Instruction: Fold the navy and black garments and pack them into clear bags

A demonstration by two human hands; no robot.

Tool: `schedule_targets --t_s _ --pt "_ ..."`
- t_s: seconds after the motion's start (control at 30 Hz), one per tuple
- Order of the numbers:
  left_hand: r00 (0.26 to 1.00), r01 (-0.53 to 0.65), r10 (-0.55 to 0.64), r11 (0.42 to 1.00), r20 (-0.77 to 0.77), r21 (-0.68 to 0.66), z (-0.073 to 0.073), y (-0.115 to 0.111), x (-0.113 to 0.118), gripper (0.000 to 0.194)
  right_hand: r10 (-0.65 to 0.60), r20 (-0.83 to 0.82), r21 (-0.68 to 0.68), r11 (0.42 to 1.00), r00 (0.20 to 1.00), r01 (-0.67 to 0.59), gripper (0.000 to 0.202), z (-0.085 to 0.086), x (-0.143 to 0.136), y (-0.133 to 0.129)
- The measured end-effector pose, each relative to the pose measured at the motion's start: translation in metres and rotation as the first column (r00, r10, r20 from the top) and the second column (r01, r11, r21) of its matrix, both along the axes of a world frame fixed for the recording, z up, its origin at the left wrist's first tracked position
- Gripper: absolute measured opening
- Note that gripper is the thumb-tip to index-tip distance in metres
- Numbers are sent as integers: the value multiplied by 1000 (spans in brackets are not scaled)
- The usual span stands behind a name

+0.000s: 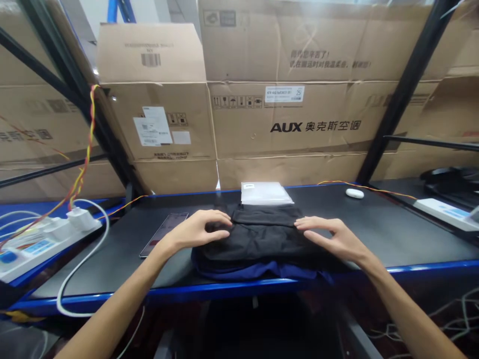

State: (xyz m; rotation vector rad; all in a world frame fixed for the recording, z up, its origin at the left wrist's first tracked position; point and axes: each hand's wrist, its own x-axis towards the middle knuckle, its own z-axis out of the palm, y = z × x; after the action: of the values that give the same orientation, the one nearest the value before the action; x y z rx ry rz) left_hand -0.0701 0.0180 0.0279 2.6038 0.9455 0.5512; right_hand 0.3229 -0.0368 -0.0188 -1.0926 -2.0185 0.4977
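Note:
A black cloth item [262, 242] lies folded on the table, its upper edge turned over in a band. Dark blue fabric [258, 271] shows beneath it along the front edge. My left hand [204, 229] is at the left end of the band, thumb and fingers apart, fingertips at the cloth. On the right end, my right hand [333, 237] rests its fingertips against the cloth, thumb spread from the fingers. Neither hand is closed round the fabric. Just behind the cloth lies a white flat packet [265, 193].
A phone [164, 233] lies left of the cloth. Power strips stand at the far left [48, 242] and right [447, 213], with a white cable [80, 259] looping over the left front edge. A small white case [355, 193] sits at the back right. Cardboard [239, 119] and black posts stand behind.

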Motion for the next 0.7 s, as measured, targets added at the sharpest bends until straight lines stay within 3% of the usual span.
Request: schedule_targets --t_s 0.13,0.23,0.33,0.43,0.57,0.7 --pt "995 63 -80 971 -66 -231 10 -19 -24 39 149 47 -128 982 988 -142 29 5 2 -19" --pt "993 39 -68 962 -99 -272 11 -26 -32 30 151 59 -168 976 987 -140 24 4 0 -23" --pt "999 -35 27 970 -39 -241 11 -27 -29 26 5 37 -202 979 999 3 29 1 -2 -19" --pt "977 -193 205 969 65 -154 10 -21 -21 32 -175 -44 -224 961 984 161 37 -1 -6 -10" --pt "939 -329 329 944 101 -9 1 -3 -8 34 -257 -129 -203 952 958 229 44 -4 -13 6" --pt "914 -404 406 912 -13 67 -18 14 0 30 -307 -2 -51 950 952 307 40 -12 -16 15"
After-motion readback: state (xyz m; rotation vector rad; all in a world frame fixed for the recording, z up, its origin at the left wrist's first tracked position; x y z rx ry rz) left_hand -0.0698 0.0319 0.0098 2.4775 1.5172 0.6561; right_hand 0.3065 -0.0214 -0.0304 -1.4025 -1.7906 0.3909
